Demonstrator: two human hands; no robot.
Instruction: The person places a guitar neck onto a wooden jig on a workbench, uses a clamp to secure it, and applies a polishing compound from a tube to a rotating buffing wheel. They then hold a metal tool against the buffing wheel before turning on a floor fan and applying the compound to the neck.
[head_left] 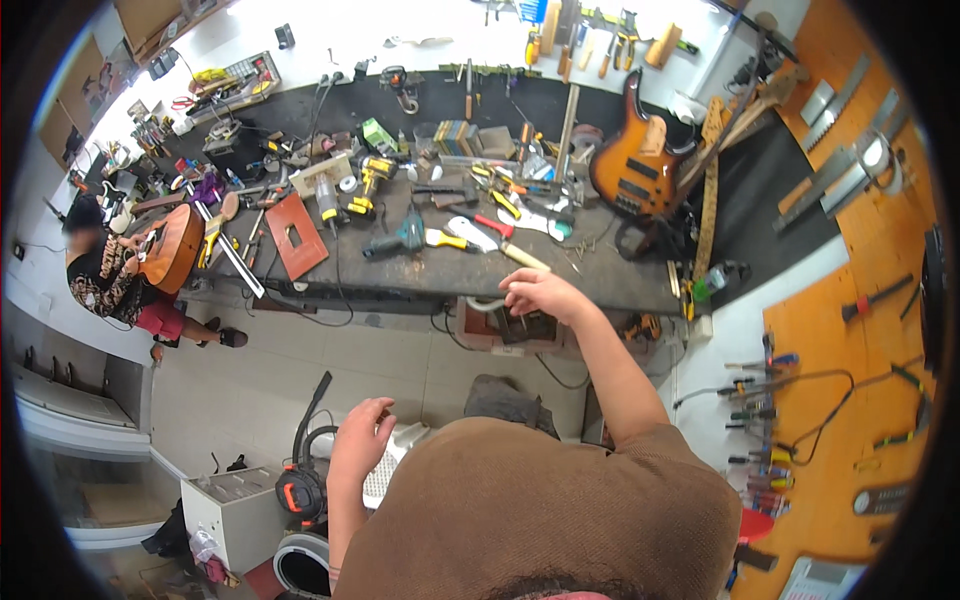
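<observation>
My right hand reaches toward the bench's front edge, loosely bent fingers apart and holding nothing. Nearest it on the bench lies a tool with a pale wooden handle, with a red-handled tool and a yellow-handled tool beside it. A teal power tool lies to their left. My left hand is lower, over the floor at my left side, empty with slightly bent fingers, above a black-and-orange vacuum and near a white perforated seat.
A cluttered dark workbench spans ahead, with a sunburst electric bass at its right. A seated person at left holds an acoustic guitar. A white cabinet stands lower left; a tool-hung wooden board is at right.
</observation>
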